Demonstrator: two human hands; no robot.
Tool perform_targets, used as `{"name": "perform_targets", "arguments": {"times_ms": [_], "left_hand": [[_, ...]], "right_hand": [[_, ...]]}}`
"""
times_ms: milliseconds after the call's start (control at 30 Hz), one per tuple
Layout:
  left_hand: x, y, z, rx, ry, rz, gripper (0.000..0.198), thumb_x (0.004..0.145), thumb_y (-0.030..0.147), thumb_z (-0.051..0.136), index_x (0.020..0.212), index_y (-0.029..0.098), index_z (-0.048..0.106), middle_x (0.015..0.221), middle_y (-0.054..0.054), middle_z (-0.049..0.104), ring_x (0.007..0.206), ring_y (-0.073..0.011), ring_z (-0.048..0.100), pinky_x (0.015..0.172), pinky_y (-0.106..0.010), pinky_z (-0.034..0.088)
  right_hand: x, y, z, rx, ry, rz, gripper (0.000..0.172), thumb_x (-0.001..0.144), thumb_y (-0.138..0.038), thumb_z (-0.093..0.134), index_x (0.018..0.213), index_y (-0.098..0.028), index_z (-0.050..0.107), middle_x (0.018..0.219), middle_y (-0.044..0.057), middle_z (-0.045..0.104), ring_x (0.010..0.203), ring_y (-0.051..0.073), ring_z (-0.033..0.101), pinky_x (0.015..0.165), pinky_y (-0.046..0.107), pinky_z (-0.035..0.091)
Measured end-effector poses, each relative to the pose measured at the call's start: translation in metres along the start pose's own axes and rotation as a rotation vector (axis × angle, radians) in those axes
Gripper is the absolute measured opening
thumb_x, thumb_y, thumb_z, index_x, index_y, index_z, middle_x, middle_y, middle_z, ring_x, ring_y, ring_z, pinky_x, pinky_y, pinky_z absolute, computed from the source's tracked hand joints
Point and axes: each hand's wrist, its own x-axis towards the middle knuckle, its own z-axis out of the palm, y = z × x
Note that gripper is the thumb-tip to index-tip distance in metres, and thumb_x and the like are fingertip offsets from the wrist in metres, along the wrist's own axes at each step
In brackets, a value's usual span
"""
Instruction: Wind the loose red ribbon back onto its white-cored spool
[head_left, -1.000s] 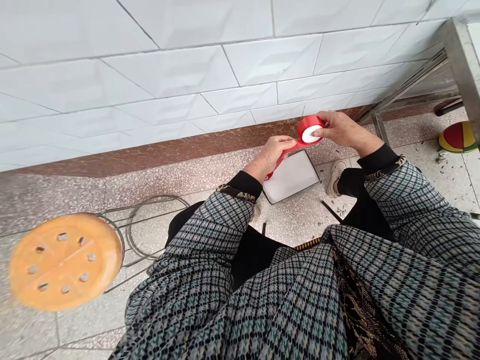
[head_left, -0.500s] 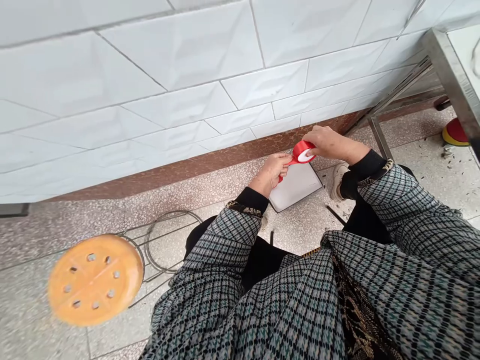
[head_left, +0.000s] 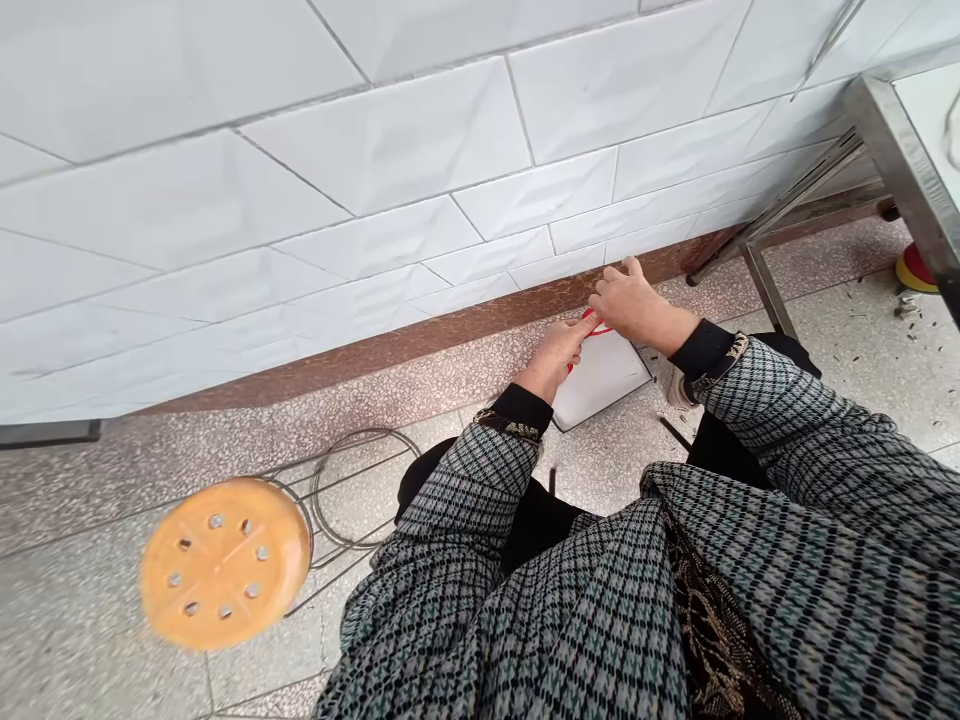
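Observation:
Both of my hands are close together in front of me, above the floor near the wall. My left hand (head_left: 559, 352) is closed on red tape, its thumb and finger pinching at the roll's edge; a bit of red also shows below its fingers. Between the hands is a roll of red tape (head_left: 598, 326) with a white inside, mostly covered by the fingers. My right hand (head_left: 637, 308) is bent over the roll's right side, fingers curled and partly hidden. Below them, a flat pale rectangular object with a dark edge (head_left: 604, 385) lies on the floor.
An orange round stool (head_left: 225, 565) with holes and wire legs lies on its side at left. A metal-framed table (head_left: 892, 150) stands at right, with a red and yellow object (head_left: 915, 268) beneath it. White wall tiles (head_left: 442, 130) rise ahead. Dark bits litter the floor at right.
My right hand has moved left and down against my left hand, and the tape roll is now largely covered. The view has shifted slightly.

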Motion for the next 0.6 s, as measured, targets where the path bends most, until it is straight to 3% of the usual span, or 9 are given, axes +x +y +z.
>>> {"name": "perform_targets", "arguments": {"times_ms": [100, 333, 467, 600], "left_hand": [[-0.001, 0.003, 0.005, 0.107, 0.083, 0.028, 0.071, 0.067, 0.05, 0.107, 0.066, 0.024, 0.041, 0.052, 0.013, 0.027, 0.046, -0.0022, 0.014, 0.05, -0.025, 0.001], [-0.002, 0.006, 0.009, 0.078, 0.066, -0.011, 0.061, 0.073, 0.043, 0.102, 0.066, 0.022, 0.045, 0.053, 0.012, 0.029, 0.044, -0.0008, 0.016, 0.047, -0.021, 0.004], [-0.002, 0.008, 0.005, -0.047, -0.011, -0.031, 0.051, 0.084, 0.048, 0.091, 0.071, 0.022, 0.05, 0.055, 0.012, 0.031, 0.043, -0.0014, 0.018, 0.044, -0.018, 0.009], [-0.006, 0.011, 0.0, -0.202, -0.146, -0.06, 0.046, 0.092, 0.054, 0.08, 0.077, 0.022, 0.052, 0.059, 0.011, 0.034, 0.043, -0.0026, 0.023, 0.043, -0.017, 0.017]], "right_hand": [[0.004, -0.001, 0.008, 0.074, 0.056, 0.004, 0.025, 0.1, -0.006, 0.06, 0.102, -0.016, 0.083, 0.108, 0.019, 0.08, 0.119, 0.039, 0.059, 0.115, 0.07, 0.038], [0.008, 0.004, 0.018, 0.132, 0.12, -0.077, 0.022, 0.094, -0.001, 0.066, 0.094, -0.017, 0.082, 0.104, 0.017, 0.08, 0.116, 0.037, 0.059, 0.119, 0.069, 0.036], [0.01, 0.011, 0.014, 0.193, 0.112, -0.071, 0.007, 0.094, -0.015, 0.079, 0.1, -0.014, 0.083, 0.111, 0.019, 0.08, 0.118, 0.039, 0.061, 0.117, 0.064, 0.037], [0.014, 0.019, 0.01, 0.387, 0.115, 0.017, 0.022, 0.095, -0.023, 0.082, 0.113, -0.012, 0.083, 0.119, 0.02, 0.078, 0.118, 0.038, 0.065, 0.108, 0.054, 0.046]]}}
